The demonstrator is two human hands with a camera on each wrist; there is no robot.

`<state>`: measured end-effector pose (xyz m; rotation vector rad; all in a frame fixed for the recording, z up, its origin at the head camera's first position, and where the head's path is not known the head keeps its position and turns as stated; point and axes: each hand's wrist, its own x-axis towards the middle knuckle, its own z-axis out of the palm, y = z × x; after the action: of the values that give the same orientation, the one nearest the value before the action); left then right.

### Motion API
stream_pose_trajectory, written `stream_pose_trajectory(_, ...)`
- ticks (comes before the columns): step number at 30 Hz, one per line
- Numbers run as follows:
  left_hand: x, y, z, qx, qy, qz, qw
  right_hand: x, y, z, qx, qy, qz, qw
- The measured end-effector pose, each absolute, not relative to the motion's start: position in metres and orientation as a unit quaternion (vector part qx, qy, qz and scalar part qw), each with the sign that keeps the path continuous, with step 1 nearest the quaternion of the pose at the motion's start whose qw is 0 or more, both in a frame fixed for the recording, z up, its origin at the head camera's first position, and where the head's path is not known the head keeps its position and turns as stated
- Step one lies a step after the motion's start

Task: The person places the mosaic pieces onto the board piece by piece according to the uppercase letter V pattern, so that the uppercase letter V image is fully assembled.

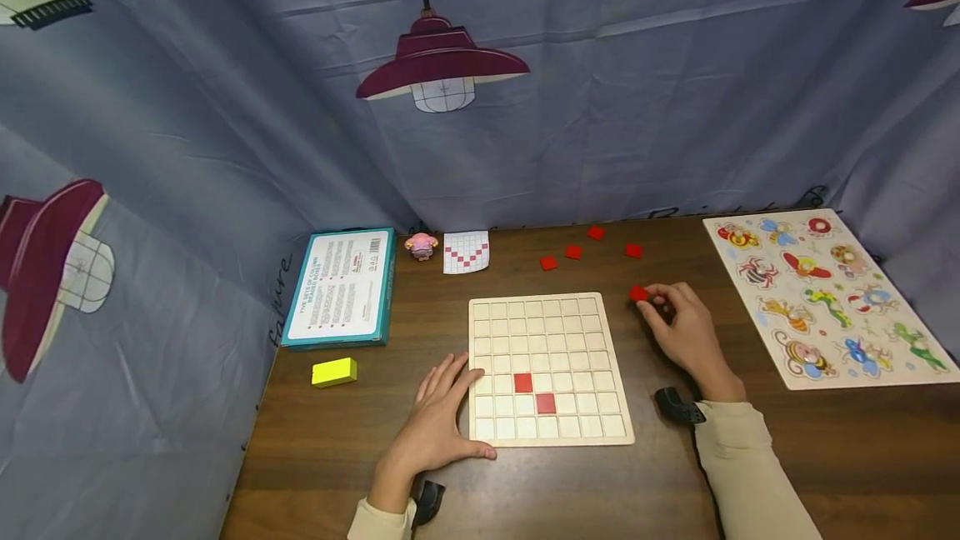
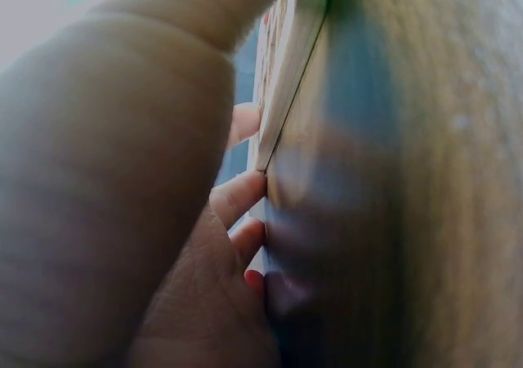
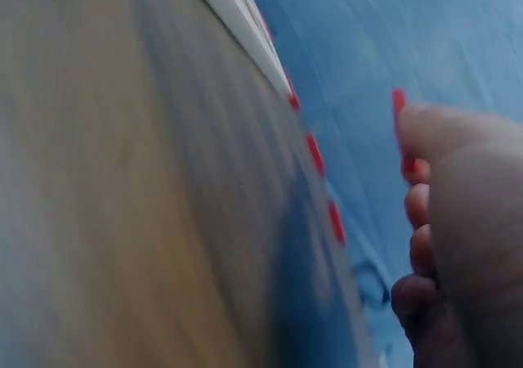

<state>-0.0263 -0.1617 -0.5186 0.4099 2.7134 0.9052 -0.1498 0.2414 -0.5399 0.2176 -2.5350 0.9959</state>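
Note:
A pale wooden grid board (image 1: 543, 319) lies on the table, with one red square tile (image 1: 522, 382) in its grid and another red tile (image 1: 546, 403) one row nearer and one column to the right. My left hand (image 1: 438, 419) rests at the board's lower left corner, fingers spread along its left edge and thumb by the front edge. Between thumb and fingers, my right hand (image 1: 686, 336) pinches a red square tile (image 1: 638, 293) right of the board; the right wrist view shows this tile (image 3: 400, 127) edge-on, raised off the table. Several loose red tiles (image 1: 573, 252) lie behind the board.
A small pattern card (image 1: 466, 252) with red squares lies at the back beside a pink figurine (image 1: 422, 246). To the left are a teal-and-white box (image 1: 339, 286) and a yellow block (image 1: 334, 372). An insect picture puzzle board (image 1: 828, 298) occupies the right side.

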Motion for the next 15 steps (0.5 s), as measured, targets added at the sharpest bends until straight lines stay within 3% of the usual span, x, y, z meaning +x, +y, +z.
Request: stream_pose_trajectory(15,-0.026,-0.161,-0.518,0.139,0.932,0.312,0.125,-0.121,0.154,-0.514,0.238,-0.884,0.376,0.142)
